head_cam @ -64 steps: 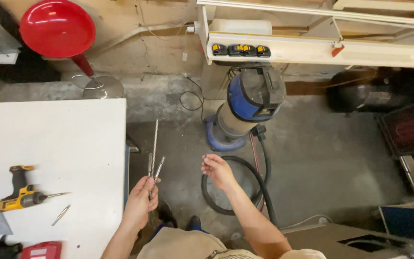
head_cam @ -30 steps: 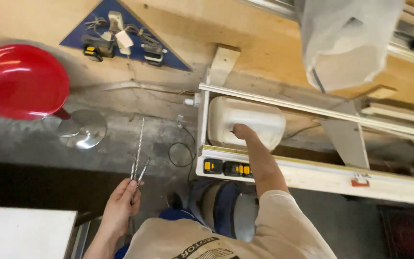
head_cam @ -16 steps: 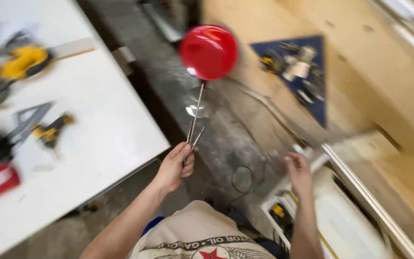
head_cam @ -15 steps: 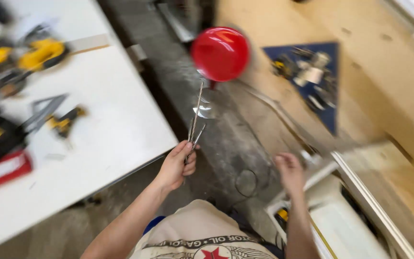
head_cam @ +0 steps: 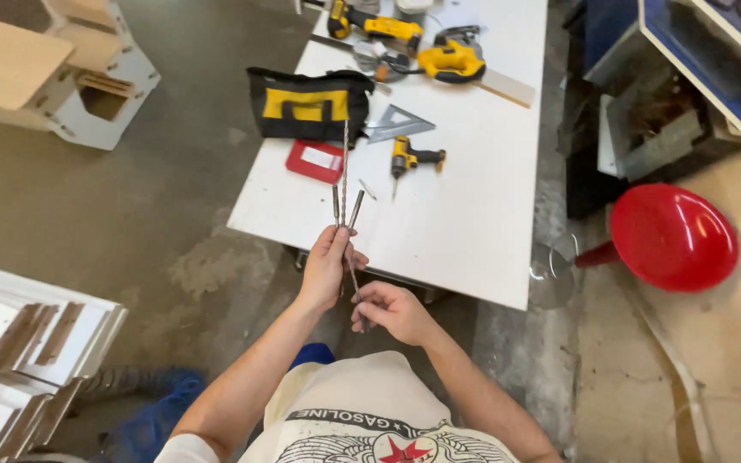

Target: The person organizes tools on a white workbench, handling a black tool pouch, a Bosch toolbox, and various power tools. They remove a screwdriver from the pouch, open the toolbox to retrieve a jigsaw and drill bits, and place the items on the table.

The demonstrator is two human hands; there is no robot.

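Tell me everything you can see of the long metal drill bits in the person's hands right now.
The long thin grey metal drill bits form a small bundle: one much longer rod and two shorter ones flanking it. They stand nearly upright, fanned slightly at the top, over the near edge of the white worktable. The left hand grips them around the middle; the right hand pinches the lower ends. Fluting is too fine to make out.

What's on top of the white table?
On the white table lie a black and yellow tool bag, a red flat case, a metal triangle square and yellow drills. The bag covers whatever is beneath it.
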